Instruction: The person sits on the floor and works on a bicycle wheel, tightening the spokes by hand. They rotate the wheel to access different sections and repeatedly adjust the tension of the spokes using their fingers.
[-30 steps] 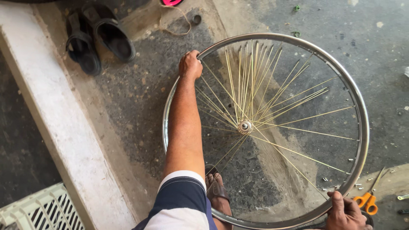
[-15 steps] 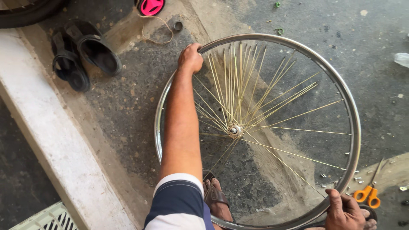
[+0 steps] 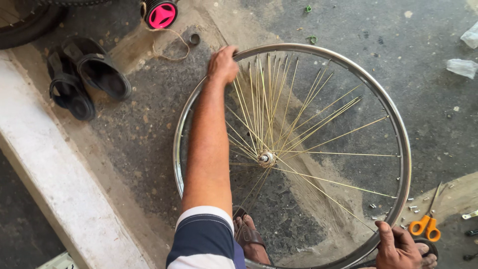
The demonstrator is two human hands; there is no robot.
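Left hand (image 3: 222, 64) fingers curled on the bicycle wheel rim (image 3: 398, 129) far edge; right hand (image 3: 398, 246) clamped on its near edge. Rim is laid flat on concrete; spokes (image 3: 279, 99) bunched, mostly unlaced. Nipples (image 3: 411, 206) and orange pliers (image 3: 424, 226) beside rim.

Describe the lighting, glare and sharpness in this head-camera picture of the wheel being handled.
Head view: even daylight, soft shadows under the sandals; mild glare along the metal wheel rim and the hub; left hand and right hand on the rim are sharp; thin spokes stay crisp; slight wide-angle bend at the edges.
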